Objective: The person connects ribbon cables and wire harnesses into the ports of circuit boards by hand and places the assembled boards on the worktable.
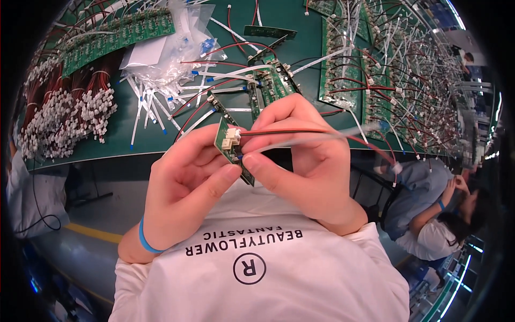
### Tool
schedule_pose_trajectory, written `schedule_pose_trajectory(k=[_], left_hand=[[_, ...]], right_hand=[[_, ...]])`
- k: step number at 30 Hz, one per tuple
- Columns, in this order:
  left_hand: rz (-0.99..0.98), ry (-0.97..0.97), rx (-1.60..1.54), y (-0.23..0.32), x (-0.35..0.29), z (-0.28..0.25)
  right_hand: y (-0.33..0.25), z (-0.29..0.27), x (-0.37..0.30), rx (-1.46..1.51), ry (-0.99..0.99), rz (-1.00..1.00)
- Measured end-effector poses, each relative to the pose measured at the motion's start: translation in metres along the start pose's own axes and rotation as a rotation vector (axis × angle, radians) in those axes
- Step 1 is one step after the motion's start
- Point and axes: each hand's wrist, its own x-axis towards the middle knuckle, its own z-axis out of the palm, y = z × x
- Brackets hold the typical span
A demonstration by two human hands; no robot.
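Note:
My left hand [185, 185] grips a small green circuit board [220, 135] by its edges, tilted up in front of my chest. White connectors [230, 138] stand on the board's face, and a red-and-black wire [292, 130] runs from one of them off to the right, over my right hand. My right hand [306, 169] has its thumb and fingers closed at the board's lower connector, on the blue-tipped end of a white flat ribbon cable [306, 140]. The cable's far end trails right and is blurred. Whether its tip sits inside the connector is hidden by my fingertips.
Beyond my hands, a green table [300, 42] bears a pile of boards [276, 80], loose ribbon cables [140, 110] and a clear plastic bag [185, 45]. Bundled red wires [96, 110] lie left; rows of wired boards [340, 70] fill the right. Another person [437, 231] sits at right.

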Motion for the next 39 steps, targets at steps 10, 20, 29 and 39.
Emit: schedule_pose_trajectory(k=[10, 20, 29, 39], left_hand=[[0.009, -0.016, -0.003, -0.004, 0.005, -0.017], [0.06, 0.029, -0.048, -0.009, 0.008, -0.016], [0.015, 0.054, -0.137, -0.009, 0.008, -0.017], [0.099, 0.173, -0.045, -0.013, 0.008, -0.01]], right_hand=[[0.0, 0.004, -0.002, -0.09, -0.09, 0.061], [0.014, 0.022, 0.0, -0.04, 0.156, -0.135], [0.004, 0.014, 0.011, -0.188, -0.002, -0.175], [0.003, 0.019, 0.006, 0.016, 0.056, -0.064]])
